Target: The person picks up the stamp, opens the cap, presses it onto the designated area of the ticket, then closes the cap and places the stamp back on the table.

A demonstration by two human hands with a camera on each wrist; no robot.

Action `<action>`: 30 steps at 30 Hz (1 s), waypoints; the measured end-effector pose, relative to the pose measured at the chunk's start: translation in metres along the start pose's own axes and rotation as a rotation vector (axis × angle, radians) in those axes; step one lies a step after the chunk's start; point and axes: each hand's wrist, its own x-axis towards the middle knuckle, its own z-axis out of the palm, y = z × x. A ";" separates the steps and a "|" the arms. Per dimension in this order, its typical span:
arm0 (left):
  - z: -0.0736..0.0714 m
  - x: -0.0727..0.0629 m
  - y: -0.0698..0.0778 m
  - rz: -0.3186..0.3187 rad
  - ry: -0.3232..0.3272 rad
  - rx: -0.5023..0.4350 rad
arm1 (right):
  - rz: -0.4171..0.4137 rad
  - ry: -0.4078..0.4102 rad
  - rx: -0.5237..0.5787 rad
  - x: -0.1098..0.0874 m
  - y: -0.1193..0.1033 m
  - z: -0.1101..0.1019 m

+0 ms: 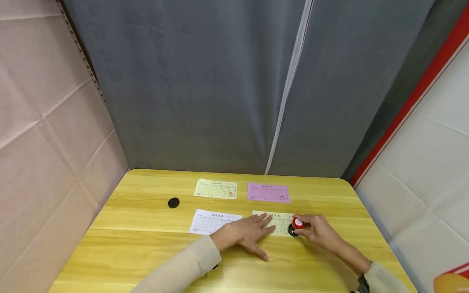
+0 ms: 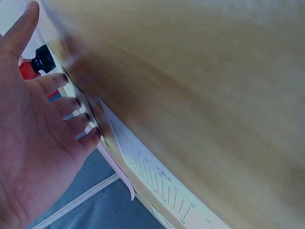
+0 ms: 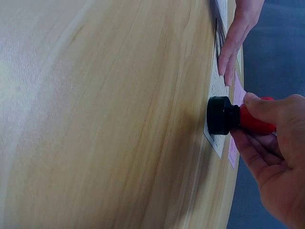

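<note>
My right hand [image 1: 320, 232] pinches the red handle of a stamp [image 3: 220, 116] between thumb and fingers. The stamp's black base is at the right end of a pale yellow-green form [image 1: 280, 223]; I cannot tell whether it touches the paper. My left hand [image 1: 250, 232] lies with straight, spread fingers on the left part of that form. Beneath the left wrist is the right edge of a white form [image 1: 209, 221]. In the left wrist view, the stamp [image 2: 44, 59] shows beyond the left hand's fingers.
Farther back lie another yellow-green form [image 1: 215, 189] and a pink form [image 1: 268, 192], each with a red mark at lower right. A black disc [image 1: 174, 202] rests on the wooden table [image 1: 146, 244] at left. A small dark thing [image 1: 215, 267] peeks out beside the left sleeve.
</note>
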 end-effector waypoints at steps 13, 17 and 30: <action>-0.003 -0.002 0.001 -0.003 -0.008 -0.017 | -0.013 0.008 -0.008 -0.002 0.000 0.002; -0.003 -0.001 0.001 -0.002 -0.003 -0.019 | 0.010 0.005 0.015 -0.001 0.000 0.000; -0.003 0.000 0.002 -0.013 0.002 -0.052 | 0.203 0.076 0.107 -0.005 0.003 0.001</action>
